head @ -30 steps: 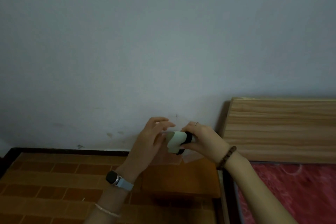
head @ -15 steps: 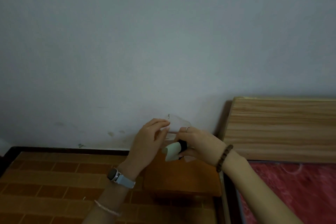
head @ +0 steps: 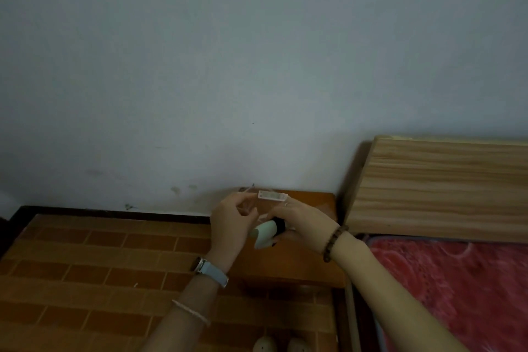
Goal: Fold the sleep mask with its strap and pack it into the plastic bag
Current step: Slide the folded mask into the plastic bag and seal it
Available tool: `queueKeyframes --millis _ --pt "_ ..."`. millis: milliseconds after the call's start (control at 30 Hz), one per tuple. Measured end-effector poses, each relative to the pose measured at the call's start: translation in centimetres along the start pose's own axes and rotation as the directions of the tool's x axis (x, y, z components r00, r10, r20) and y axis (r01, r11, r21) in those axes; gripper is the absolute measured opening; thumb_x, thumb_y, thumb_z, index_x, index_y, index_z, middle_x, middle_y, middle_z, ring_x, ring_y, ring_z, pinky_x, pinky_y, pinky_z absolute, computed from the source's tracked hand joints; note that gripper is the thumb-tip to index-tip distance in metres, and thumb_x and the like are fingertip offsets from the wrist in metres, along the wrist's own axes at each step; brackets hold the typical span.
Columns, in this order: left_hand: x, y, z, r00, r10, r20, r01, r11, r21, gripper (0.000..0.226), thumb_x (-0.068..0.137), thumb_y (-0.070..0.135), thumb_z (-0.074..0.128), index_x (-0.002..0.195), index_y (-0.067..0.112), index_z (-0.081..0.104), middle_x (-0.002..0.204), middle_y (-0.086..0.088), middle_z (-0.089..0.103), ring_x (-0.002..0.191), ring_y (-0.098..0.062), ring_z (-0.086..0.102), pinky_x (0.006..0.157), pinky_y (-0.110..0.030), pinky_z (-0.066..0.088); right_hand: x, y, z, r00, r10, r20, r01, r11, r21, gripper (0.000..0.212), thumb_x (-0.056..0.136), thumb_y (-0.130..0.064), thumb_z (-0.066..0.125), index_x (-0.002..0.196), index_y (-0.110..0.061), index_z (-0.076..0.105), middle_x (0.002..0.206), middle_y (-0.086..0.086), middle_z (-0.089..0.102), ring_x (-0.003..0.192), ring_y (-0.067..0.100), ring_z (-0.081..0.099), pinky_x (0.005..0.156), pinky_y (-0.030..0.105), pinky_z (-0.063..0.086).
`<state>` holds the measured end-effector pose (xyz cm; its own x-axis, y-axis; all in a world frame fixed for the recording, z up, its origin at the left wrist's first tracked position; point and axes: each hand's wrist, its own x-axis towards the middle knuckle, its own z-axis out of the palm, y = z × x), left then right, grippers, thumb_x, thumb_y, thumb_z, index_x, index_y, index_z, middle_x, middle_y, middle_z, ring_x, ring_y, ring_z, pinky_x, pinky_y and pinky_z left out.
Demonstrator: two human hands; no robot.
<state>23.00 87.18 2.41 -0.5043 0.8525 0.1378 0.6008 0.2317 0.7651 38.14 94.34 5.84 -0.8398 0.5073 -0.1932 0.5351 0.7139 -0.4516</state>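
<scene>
Gripping the rolled pale-green fabric sleep mask [head: 264, 234], banded by its black strap [head: 279, 227], in my right hand [head: 303, 218], I am pinching the clear plastic bag [head: 271, 196] just above it with the fingers [head: 248, 210] of my left hand [head: 231, 223]; the bag is now rising, label uppermost, so insertion is nearing.

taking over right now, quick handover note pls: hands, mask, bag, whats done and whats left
Left hand: pinches the clear plastic bag by one edge and holds it up.
Right hand: grips the sleep mask.
Where: both are held in the air over the wooden table, with the bag just above the mask.
Done: the mask is folded, with the black strap wrapped around it.
Left: slide the mask into the bag. Its pale end is clearly outside, and I cannot tell whether the bag's mouth is open.
</scene>
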Motion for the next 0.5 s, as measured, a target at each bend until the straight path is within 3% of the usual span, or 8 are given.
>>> queueKeyframes --millis 100,233,367,500 --pt "0.0 -0.3 -0.1 1.0 -0.004 0.015 0.004 1.0 0.013 0.033 0.078 0.001 0.076 0.108 0.017 0.074 0.09 0.012 0.064 0.065 0.006 0.054 0.053 -0.004 0.043 -0.2 0.8 0.1 0.997 0.018 -0.069 -0.009 0.992 0.123 0.034 0.084 -0.025 0.072 0.116 -0.018 0.061 0.121 0.003 0.061 0.113 0.02 0.054 0.095 0.032 0.046" --pt "-0.1 -0.4 -0.5 1.0 0.004 0.017 -0.005 0.999 0.032 0.035 0.077 -0.001 0.077 0.109 0.012 0.073 0.098 0.004 0.069 0.065 0.007 0.053 0.06 0.002 0.043 -0.9 2.0 0.0 0.949 0.129 -0.287 -0.007 0.92 0.391 0.035 0.078 -0.024 0.078 0.109 -0.016 0.064 0.106 0.002 0.065 0.099 0.016 0.059 0.088 0.033 0.051" --pt "-0.4 0.0 -0.6 0.995 0.059 0.075 -0.064 0.996 0.061 0.039 0.076 -0.008 0.074 0.11 0.01 0.074 0.106 -0.003 0.072 0.063 0.002 0.054 0.061 0.0 0.044 -0.9 2.5 0.4 0.886 0.293 -0.36 0.065 0.69 0.721 0.031 0.083 -0.016 0.073 0.112 -0.018 0.061 0.108 0.0 0.068 0.101 0.011 0.064 0.082 0.017 0.053" --pt "-0.6 0.6 -0.4 0.99 0.069 0.125 -0.078 0.995 0.066 0.042 0.075 -0.009 0.073 0.111 0.013 0.073 0.107 -0.001 0.072 0.063 -0.002 0.055 0.063 -0.001 0.046 -0.4 2.3 1.4 0.809 0.47 -0.353 0.145 0.422 0.895 0.036 0.084 -0.009 0.07 0.119 -0.01 0.062 0.109 0.001 0.07 0.1 0.012 0.067 0.078 0.02 0.056"
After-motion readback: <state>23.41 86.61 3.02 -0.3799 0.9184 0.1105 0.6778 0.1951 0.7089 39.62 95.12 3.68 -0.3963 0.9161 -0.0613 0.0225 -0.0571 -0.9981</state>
